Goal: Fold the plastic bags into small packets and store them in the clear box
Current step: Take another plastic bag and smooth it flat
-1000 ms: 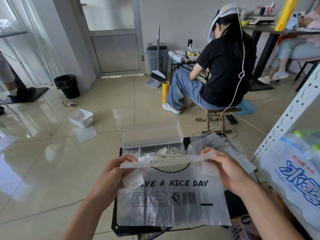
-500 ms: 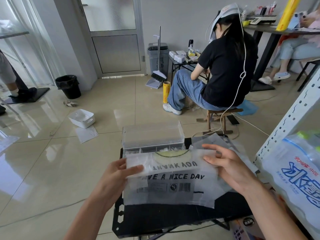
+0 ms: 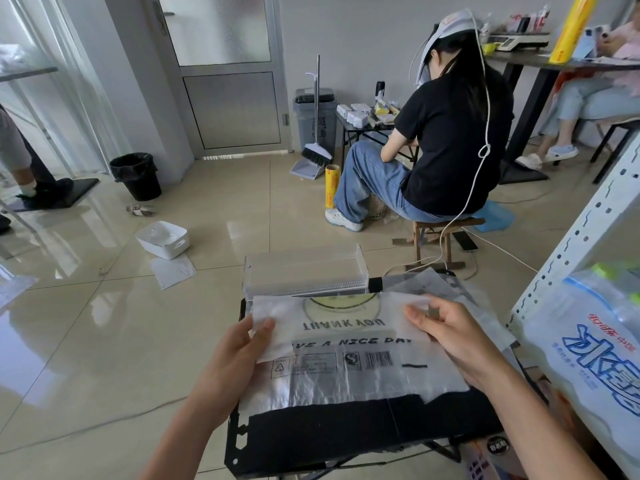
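Observation:
A translucent plastic bag (image 3: pixel 346 372) printed "HAVE A NICE DAY" lies on a small black table (image 3: pixel 346 431), its top part folded down so "THANK YOU" reads upside down. My left hand (image 3: pixel 239 355) pinches the fold's left edge between thumb and fingers. My right hand (image 3: pixel 450 337) holds the fold's right side with curled fingers. The clear box (image 3: pixel 304 271) stands open just behind the bag, its lid upright. More plastic bags (image 3: pixel 446 289) lie behind my right hand.
A white metal shelf (image 3: pixel 571 244) with a blue-printed bag (image 3: pixel 595 351) stands at the right. A person sits on a stool (image 3: pixel 440 226) ahead. On the floor to the left are a white tub (image 3: pixel 162 239), a black bin (image 3: pixel 136 174) and a broom with a dustpan (image 3: pixel 311 157).
The bag's top edge was lifted, then folded down over the lower half. Both hands moved toward me with the fold and now hold it down at its two sides.

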A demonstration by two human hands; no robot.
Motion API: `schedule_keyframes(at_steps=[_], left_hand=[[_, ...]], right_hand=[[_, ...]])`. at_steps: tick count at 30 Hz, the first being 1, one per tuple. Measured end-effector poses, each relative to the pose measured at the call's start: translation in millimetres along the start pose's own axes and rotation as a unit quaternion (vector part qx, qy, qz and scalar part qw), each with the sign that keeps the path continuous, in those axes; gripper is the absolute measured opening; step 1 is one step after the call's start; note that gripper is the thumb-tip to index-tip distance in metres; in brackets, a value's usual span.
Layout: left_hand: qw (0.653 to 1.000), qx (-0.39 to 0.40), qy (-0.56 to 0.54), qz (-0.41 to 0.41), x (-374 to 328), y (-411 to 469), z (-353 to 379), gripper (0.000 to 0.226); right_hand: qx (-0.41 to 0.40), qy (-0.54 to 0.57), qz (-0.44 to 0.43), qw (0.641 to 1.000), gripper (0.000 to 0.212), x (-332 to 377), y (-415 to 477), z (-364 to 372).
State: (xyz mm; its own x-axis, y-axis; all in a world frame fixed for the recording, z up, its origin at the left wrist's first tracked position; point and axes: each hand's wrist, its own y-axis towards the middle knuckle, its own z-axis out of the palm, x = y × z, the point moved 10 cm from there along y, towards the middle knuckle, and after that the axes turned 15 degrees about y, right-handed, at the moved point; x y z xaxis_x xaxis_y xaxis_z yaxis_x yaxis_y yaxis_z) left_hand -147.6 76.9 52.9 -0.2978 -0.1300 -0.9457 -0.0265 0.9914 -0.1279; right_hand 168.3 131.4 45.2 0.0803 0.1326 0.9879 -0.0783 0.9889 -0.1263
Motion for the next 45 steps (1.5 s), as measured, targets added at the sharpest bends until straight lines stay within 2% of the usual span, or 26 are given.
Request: schedule_keyframes(at_steps=[5, 8, 11, 13, 18, 21, 24, 26, 29, 32, 34, 41, 45], left_hand=[[1.000, -0.011, -0.025, -0.015, 2.3, 0.2, -3.2, 0.049], [0.996, 0.037, -0.071, -0.028, -0.1, -2.4, 6.1, 0.034], [0.989, 0.106, -0.097, -0.033, -4.8, -8.7, 14.9, 0.043], [0.989, 0.121, -0.082, -0.037, 1.1, -7.8, 13.6, 0.051], [0.996, 0.062, 0.001, -0.060, 12.7, -5.6, 7.8, 0.049], [0.998, 0.021, 0.007, -0.066, 13.6, -3.5, 3.7, 0.018], [0.997, -0.004, 0.016, -0.076, 16.1, -3.4, 0.3, 0.020], [0.996, 0.009, -0.007, -0.083, 16.1, -5.2, 4.9, 0.027], [0.995, 0.010, -0.044, -0.084, 14.3, -5.5, 9.8, 0.028], [0.994, -0.066, -0.034, -0.076, 18.2, -1.0, -1.8, 0.019], [0.992, -0.103, -0.008, -0.067, 21.0, 1.2, -9.5, 0.022], [0.991, -0.127, -0.021, -0.041, 7.2, -0.8, -15.4, 0.006], [0.988, -0.106, -0.102, -0.053, 8.4, 1.9, -14.5, 0.020]], right_hand=[[0.062, 0.173, 0.100, 0.978, 0.033, -7.2, -8.7, 10.5], [0.070, 0.170, 0.103, 0.978, 0.038, -8.0, -8.0, 7.3], [0.055, 0.163, 0.104, 0.980, 0.041, -12.6, -4.8, 2.0], [0.045, 0.164, 0.105, 0.980, 0.038, -13.9, -3.4, -2.3], [0.067, 0.166, 0.106, 0.978, 0.036, -13.2, -3.5, -0.7], [0.083, 0.160, 0.109, 0.978, 0.040, -17.4, -2.9, -0.3], [0.094, 0.137, 0.111, 0.980, 0.054, -21.1, -2.5, 0.4], [0.089, 0.133, 0.108, 0.981, 0.058, -22.0, -1.5, -0.5], [0.085, 0.132, 0.102, 0.982, 0.053, -22.2, -0.5, -1.3], [0.087, 0.125, 0.082, 0.985, 0.038, -16.4, -0.8, 2.8], [0.100, 0.122, 0.068, 0.985, 0.029, -12.7, -1.9, 8.4], [0.092, 0.093, 0.031, 0.991, 0.025, -6.3, -0.1, 8.5], [0.082, 0.086, 0.024, 0.993, 0.021, -4.9, 0.4, 7.9]])
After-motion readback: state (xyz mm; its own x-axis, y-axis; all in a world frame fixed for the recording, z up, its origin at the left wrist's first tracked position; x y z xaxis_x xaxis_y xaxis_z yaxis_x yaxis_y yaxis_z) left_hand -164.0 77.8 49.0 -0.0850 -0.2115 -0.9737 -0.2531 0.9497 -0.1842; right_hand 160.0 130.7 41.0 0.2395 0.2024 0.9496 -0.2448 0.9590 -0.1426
